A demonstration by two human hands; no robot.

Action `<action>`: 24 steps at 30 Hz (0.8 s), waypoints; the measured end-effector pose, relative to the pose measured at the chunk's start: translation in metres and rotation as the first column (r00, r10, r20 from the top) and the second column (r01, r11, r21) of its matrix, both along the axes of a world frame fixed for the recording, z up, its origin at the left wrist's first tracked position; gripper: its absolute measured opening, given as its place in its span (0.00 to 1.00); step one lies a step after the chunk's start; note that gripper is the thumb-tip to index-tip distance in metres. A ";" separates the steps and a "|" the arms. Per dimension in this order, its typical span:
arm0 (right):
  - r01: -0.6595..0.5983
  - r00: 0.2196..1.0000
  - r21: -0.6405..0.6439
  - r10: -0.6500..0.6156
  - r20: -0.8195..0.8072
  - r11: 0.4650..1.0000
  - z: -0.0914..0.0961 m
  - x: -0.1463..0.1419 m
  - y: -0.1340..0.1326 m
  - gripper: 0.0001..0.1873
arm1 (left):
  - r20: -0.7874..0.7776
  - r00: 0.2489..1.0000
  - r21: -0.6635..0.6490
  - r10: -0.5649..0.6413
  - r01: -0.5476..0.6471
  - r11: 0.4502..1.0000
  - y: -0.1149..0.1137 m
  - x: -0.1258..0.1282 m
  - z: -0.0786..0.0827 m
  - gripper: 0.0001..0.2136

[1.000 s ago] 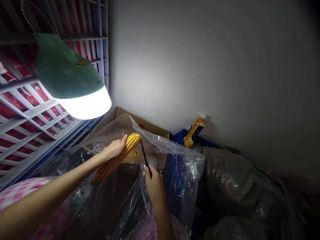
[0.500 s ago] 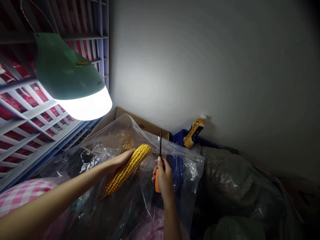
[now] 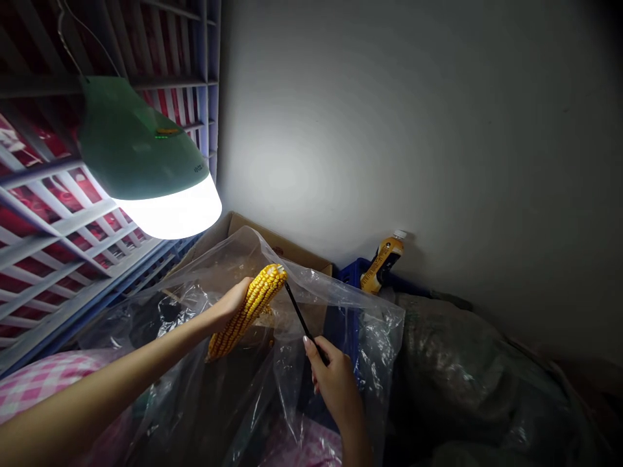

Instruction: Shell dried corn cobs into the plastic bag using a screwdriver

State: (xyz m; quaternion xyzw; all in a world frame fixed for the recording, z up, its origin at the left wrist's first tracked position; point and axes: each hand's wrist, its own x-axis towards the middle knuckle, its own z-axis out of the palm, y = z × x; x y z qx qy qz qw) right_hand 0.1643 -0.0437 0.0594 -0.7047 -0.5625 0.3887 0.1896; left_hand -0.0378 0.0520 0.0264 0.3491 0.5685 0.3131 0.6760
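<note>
A yellow ear of corn [image 3: 250,308] is tilted above the clear plastic bag, its thick end up and to the right. My left hand [image 3: 236,299] is wrapped round its left side, the fingers mostly hidden behind it. In my right hand [image 3: 328,366] is a screwdriver [image 3: 300,314] with a slim black shaft; the palm hides its handle now. Its tip meets the upper end of the ear, touching or very close to it. Below the hands spreads the clear plastic bag [image 3: 335,293], with some loose kernels [image 3: 265,316] seen behind the ear.
A lit green lamp [image 3: 146,152] hangs at upper left before a slatted plastic crate [image 3: 73,214]. Behind the bag stand a cardboard box [image 3: 306,259] and a blue crate [image 3: 355,269] with a yellow-labelled bottle [image 3: 383,263]. Dark sacks [image 3: 452,357] lie at right, against a pale wall.
The screwdriver has swung from upright to leaning left, its tip now at the ear's upper end. My right hand has moved lower and right. The ear has shifted slightly up and left.
</note>
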 end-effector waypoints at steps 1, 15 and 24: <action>-0.012 0.999 0.011 0.012 0.030 1.000 0.000 0.000 0.000 0.22 | -0.043 0.999 0.048 -0.008 0.011 0.999 0.001 -0.002 -0.003 0.19; 0.012 0.940 0.018 -0.017 0.340 1.000 -0.003 -0.018 0.001 0.19 | -0.638 0.770 0.276 0.014 0.212 0.937 0.009 -0.017 -0.009 0.19; 0.089 0.933 0.044 -0.098 0.345 0.995 -0.014 -0.044 0.001 0.20 | -0.718 0.693 0.176 -0.065 0.272 0.946 0.010 -0.021 -0.013 0.20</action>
